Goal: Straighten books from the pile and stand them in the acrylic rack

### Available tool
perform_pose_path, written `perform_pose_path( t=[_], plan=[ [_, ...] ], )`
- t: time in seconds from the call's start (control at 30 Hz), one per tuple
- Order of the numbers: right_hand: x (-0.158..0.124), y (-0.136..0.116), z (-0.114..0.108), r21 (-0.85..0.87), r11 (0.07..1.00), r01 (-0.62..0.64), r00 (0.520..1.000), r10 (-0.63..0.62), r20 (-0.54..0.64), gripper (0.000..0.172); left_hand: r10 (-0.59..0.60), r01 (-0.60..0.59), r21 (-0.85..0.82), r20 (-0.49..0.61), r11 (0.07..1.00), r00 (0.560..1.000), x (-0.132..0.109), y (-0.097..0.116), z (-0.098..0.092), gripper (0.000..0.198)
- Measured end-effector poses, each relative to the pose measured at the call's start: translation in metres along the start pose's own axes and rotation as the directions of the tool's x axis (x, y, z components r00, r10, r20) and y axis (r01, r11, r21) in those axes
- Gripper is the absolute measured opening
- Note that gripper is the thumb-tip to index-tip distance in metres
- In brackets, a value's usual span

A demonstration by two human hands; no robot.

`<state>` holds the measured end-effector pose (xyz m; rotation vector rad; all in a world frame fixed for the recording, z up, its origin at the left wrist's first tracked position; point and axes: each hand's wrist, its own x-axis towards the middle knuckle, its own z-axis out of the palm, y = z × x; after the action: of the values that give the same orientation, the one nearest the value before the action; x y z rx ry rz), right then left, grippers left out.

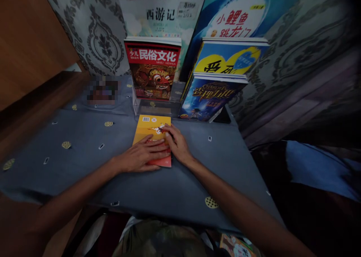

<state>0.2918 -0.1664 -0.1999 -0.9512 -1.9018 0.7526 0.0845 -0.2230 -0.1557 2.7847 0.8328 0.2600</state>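
Note:
A thin book (153, 120) with a yellow and orange cover lies flat on the blue-grey cloth, a barcode near its far edge. Across its lower half rests my left hand (145, 154), fingers stretched out flat on the cover. My right hand (177, 143) lies along the book's right edge, its fingertips on the cover and its fingers partly bent. Just beyond the book, a clear stand (145, 109) holds upright a red book (153, 69) with a mask picture.
Blue books, including a dark blue one (211, 99), stand at the back right. Taller books, one pale green (160, 14), lean behind them against the patterned curtain (105, 35). A wooden panel (31, 31) borders the left. The patterned cloth (84, 163) covers the table.

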Motion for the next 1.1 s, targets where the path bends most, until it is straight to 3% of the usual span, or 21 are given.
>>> perform_pose_path(
  t=[0.17,0.33,0.43,0.57,0.7,0.83,1.1],
  plan=[
    [-0.006,-0.011,0.005,-0.057,0.996,0.067,0.997,-0.065,0.045,0.035,-0.015,0.014,-0.019,-0.04,1.0,0.999,-0.008,0.004,0.004,0.054],
    [-0.007,-0.011,0.006,-0.102,0.991,0.091,0.995,-0.086,0.05,0.034,-0.034,0.032,-0.088,-0.02,0.996,0.999,-0.009,-0.002,-0.006,0.049],
    [-0.007,-0.009,0.006,-0.123,0.988,0.096,0.995,-0.091,0.046,0.032,-0.172,0.167,-0.065,-0.074,0.984,0.982,-0.011,-0.024,-0.015,0.048],
    [-0.009,-0.007,0.007,-0.154,0.985,0.075,0.997,-0.071,0.032,0.032,-0.384,0.386,-0.027,-0.184,0.922,0.905,-0.015,-0.064,-0.021,0.054],
    [-0.01,-0.005,0.007,-0.151,0.986,0.072,0.997,-0.069,0.028,0.031,-0.406,0.401,-0.067,-0.207,0.914,0.89,-0.02,-0.085,-0.021,0.056],
    [-0.01,-0.005,0.006,-0.143,0.987,0.075,0.996,-0.067,0.058,0.035,-0.381,0.365,-0.111,-0.243,0.925,0.892,-0.029,-0.079,-0.018,0.055],
    [-0.009,-0.004,0.008,-0.116,0.99,0.083,0.995,-0.076,0.058,0.036,-0.36,0.33,-0.149,-0.275,0.932,0.892,-0.061,-0.04,-0.016,0.044]
  ],
)
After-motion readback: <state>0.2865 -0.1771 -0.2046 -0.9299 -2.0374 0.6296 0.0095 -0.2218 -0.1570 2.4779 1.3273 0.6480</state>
